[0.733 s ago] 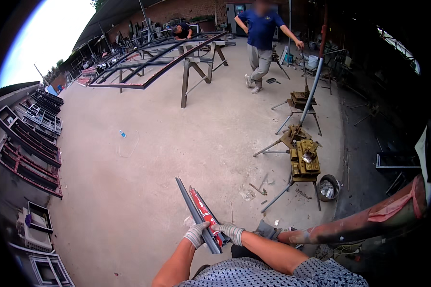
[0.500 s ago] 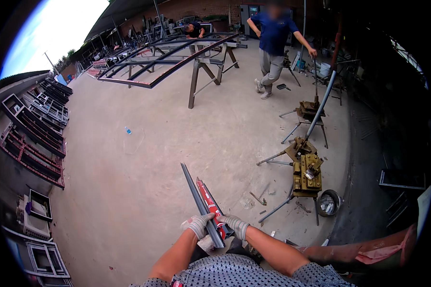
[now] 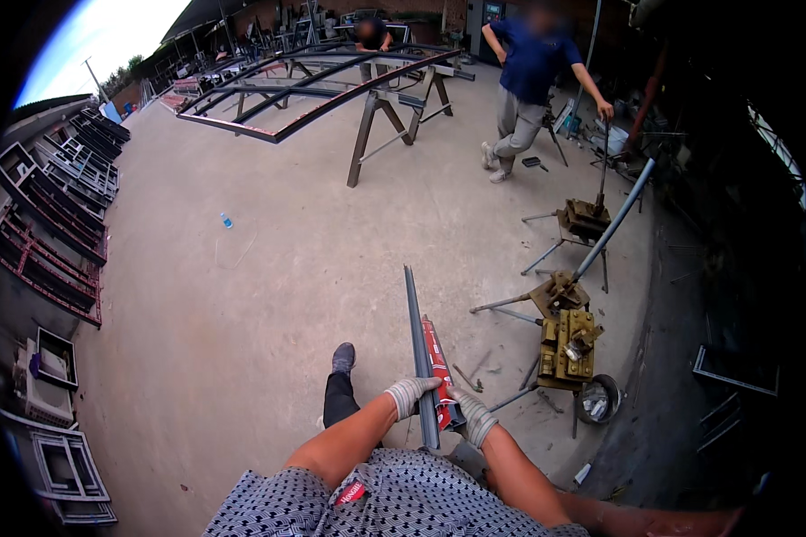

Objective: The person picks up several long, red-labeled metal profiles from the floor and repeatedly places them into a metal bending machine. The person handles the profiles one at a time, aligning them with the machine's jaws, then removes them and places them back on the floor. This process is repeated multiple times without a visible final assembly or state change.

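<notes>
My left hand (image 3: 412, 396), in a pale striped work glove, is closed on a long dark grey metal profile (image 3: 417, 340) that points away from me. Right beside it lies a shorter profile covered in red printed film (image 3: 434, 351). My right hand (image 3: 475, 417), gloved the same way, grips this one from its right side, thumb on top. Both pieces are held together in front of my waist, and the fingers beneath them are hidden. One of my legs shows below and left of the profiles.
Gold-coloured manual presses (image 3: 568, 345) on legs stand at right, with a bucket of offcuts (image 3: 599, 399). Beyond, a person (image 3: 533, 67) leans on a lever. A large dark frame (image 3: 278, 134) rests on trestles, another person behind it. Frames (image 3: 49, 210) line the left wall.
The view has shifted. My hands and both profiles now sit further right and point more nearly straight ahead. My leg and dark shoe have come into view on the left.
</notes>
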A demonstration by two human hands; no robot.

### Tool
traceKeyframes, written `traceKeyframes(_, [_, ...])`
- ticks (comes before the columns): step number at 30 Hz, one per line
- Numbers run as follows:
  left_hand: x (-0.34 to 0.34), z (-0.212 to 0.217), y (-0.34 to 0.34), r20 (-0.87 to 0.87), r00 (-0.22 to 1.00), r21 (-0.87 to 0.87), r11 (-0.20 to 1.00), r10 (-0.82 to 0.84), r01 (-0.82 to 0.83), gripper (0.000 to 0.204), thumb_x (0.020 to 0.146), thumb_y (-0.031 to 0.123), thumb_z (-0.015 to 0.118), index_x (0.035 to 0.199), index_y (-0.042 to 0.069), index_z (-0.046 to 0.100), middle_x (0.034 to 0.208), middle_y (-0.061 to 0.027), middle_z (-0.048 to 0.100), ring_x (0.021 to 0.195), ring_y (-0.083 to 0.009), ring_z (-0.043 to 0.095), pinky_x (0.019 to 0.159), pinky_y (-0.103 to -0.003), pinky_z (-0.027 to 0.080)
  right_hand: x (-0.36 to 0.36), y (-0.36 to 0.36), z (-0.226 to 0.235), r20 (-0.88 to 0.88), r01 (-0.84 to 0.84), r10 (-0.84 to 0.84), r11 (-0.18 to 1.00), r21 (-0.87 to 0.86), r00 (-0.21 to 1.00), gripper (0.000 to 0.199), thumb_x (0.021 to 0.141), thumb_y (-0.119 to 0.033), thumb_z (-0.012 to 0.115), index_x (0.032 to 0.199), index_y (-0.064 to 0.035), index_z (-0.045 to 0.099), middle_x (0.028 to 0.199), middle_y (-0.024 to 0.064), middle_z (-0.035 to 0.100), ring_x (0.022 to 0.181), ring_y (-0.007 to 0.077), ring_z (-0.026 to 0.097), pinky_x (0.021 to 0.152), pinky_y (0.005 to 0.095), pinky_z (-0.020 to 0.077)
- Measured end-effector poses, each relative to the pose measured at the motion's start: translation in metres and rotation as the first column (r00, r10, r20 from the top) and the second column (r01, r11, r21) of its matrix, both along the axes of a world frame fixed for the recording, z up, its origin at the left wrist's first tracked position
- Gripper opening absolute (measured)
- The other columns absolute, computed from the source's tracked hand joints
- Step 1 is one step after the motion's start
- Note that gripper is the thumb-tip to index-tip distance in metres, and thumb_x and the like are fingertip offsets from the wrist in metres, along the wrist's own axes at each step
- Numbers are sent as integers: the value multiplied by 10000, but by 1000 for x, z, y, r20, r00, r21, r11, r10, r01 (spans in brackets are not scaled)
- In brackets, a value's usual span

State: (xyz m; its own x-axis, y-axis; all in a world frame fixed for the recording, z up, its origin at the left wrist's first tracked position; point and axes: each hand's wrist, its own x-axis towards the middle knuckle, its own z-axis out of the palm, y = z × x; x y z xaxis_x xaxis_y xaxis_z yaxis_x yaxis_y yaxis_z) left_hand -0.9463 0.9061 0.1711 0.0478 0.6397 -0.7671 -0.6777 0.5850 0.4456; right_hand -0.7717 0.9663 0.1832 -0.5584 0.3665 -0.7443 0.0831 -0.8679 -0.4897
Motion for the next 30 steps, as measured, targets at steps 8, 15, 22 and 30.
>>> traceKeyframes(8, [-90, -37, 97, 106, 989, 9, 995, -105, 104, 418, 913, 260, 741, 1253, 54, 614, 1108, -138, 731, 936, -273, 728, 852, -445, 608, -88, 75, -7, 81, 84, -83, 997, 0, 993, 520, 957, -537, 615, 1291, -140, 576, 1168, 91, 688, 1010, 253, 673, 896, 474, 553])
traceKeyframes(15, [-204, -61, 178, 238, 966, 33, 995, -97, 92, 418, 886, 274, 767, 1219, 57, 637, 1111, -136, 735, 970, -275, 718, 917, -455, 578, -200, 148, -22, 146, 220, -203, 970, -105, 968, 387, 1038, -440, 501, 1310, -173, 569, 1168, 75, 687, 1027, 261, 663, 893, 494, 544])
traceKeyframes(22, [-309, -49, 214, 265, 962, 49, 997, -68, 57, 531, 865, 289, 784, 1298, 46, 596, 1180, -152, 709, 1041, -289, 696, 971, -467, 545, -301, 204, -2, 90, 81, -76, 995, -58, 993, 364, 995, -254, 561, 1343, -147, 570, 1238, 106, 673, 1066, 264, 672, 901, 508, 555])
traceKeyframes(30, [-381, -29, 239, 283, 959, 31, 999, 15, -25, 612, 856, 265, 796, 1355, 22, 538, 1242, -170, 667, 1113, -336, 656, 1005, -512, 522, -361, 246, -8, 62, 53, -46, 993, -102, 997, 407, 1007, -207, 551, 1404, -125, 516, 1235, 104, 667, 1095, 267, 659, 900, 508, 565])
